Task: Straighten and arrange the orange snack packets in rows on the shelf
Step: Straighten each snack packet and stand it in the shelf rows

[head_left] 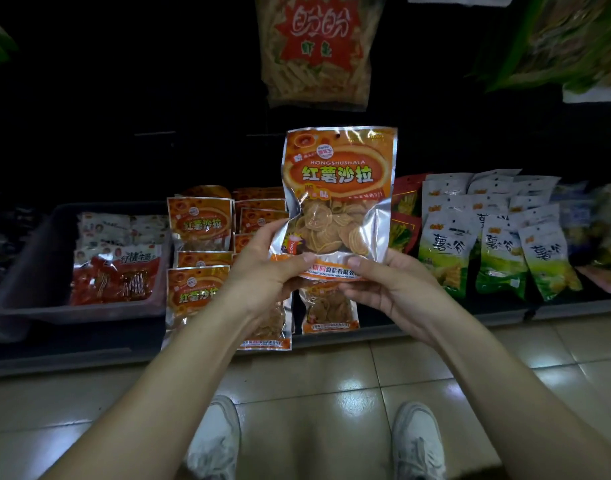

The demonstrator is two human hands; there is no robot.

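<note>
An orange snack packet with a clear window of round crisps stands upright in mid-air above the low shelf. My left hand grips its lower left corner, thumb on the front. My right hand grips its lower right corner the same way. Behind and left of it, several matching orange packets lie overlapping in rows on the shelf. One more orange packet lies directly below the held one, partly hidden by my hands.
A grey tray of red and white packets sits at the left. White-and-green snack bags fill the shelf at the right, red packets beside them. A large bag hangs above. The shelf edge meets the tiled floor by my shoes.
</note>
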